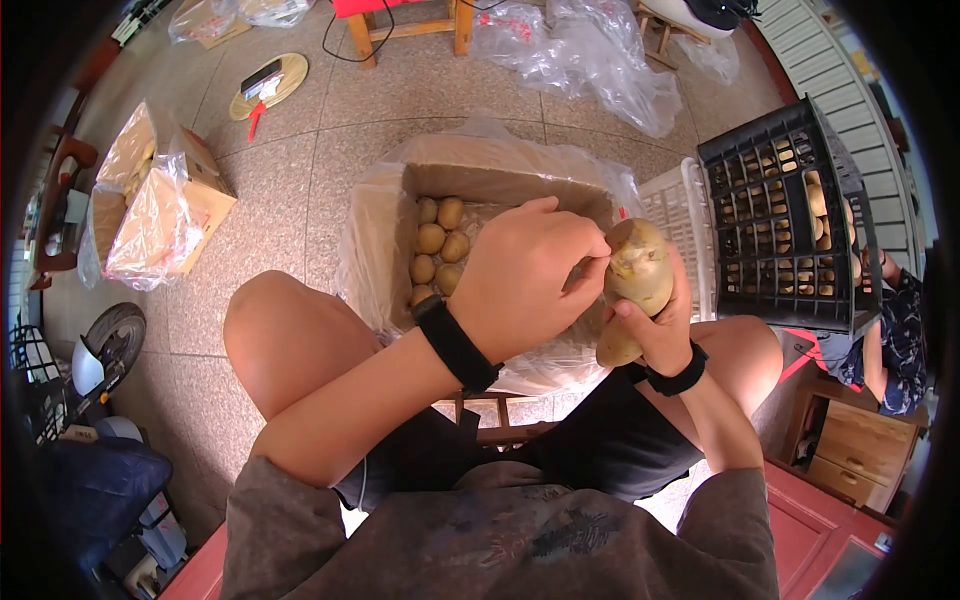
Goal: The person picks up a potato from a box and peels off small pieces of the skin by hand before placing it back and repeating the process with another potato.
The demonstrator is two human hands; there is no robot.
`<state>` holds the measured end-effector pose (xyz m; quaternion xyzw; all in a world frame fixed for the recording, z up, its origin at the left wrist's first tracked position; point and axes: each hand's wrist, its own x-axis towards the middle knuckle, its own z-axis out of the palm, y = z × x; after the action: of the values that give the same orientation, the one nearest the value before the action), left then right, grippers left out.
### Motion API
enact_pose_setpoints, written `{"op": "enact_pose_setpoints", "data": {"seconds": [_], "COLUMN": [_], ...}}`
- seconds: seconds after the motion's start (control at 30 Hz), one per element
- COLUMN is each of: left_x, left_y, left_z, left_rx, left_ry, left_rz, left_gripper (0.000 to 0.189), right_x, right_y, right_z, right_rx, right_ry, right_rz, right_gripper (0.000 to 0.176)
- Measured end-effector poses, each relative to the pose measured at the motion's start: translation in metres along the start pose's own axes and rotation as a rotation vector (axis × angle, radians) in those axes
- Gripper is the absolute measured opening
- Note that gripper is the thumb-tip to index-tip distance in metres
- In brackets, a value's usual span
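Note:
My right hand (665, 325) is wrapped round a large oblong yellowish tuber (642, 272) with a brown patch at its upper end. A second rounded tuber (618, 345) shows just below it, beside the right thumb. My left hand (530, 270) reaches over the box with thumb and index finger pinched together against the tuber's upper left side; anything between the fingertips is too small to make out. Under my hands is a plastic-lined cardboard box (500, 180), with several round brown tubers (431, 238) along its left side.
A black crate (780, 215) of similar tubers stands at the right, beside a white crate (680, 215). Another person's arm (873, 355) shows behind it. An open carton (205, 205) stands left. Plastic sheeting (590, 60), a stool (410, 30) and a round mat (290, 72) lie ahead.

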<state>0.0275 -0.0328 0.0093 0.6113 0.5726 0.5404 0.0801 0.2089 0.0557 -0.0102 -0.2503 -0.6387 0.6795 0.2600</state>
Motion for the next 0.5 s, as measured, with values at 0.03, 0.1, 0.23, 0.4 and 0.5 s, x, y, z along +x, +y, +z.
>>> {"op": "enact_pose_setpoints", "data": {"seconds": [0.03,0.1,0.23,0.4,0.5], "left_x": [-0.0006,-0.0013,0.0005,0.0034,0.0052], "left_y": [-0.0008,-0.0021,-0.0014,0.0021,0.0076], "left_z": [-0.0002,0.0016,0.0023,-0.0008,-0.0042], "left_rx": [0.064,0.133,0.258,0.131,-0.062], "left_ry": [-0.017,0.010,0.046,0.019,-0.010], "left_rz": [0.019,0.055,0.105,-0.017,-0.187], "left_gripper": [0.011,0.012,0.013,0.013,0.011], "right_x": [-0.0005,-0.0003,0.0027,0.0025,0.0016], "right_y": [0.0015,0.0021,0.0017,0.0017,-0.0023], "right_z": [-0.0008,0.0000,0.0043,-0.0002,-0.0006], "right_rx": [-0.070,-0.139,-0.205,-0.107,0.056], "right_ry": [-0.009,-0.020,-0.017,-0.034,-0.078], "right_rz": [-0.015,-0.030,-0.083,0.010,0.086], "right_gripper": [0.057,0.057,0.056,0.057,0.060]}}
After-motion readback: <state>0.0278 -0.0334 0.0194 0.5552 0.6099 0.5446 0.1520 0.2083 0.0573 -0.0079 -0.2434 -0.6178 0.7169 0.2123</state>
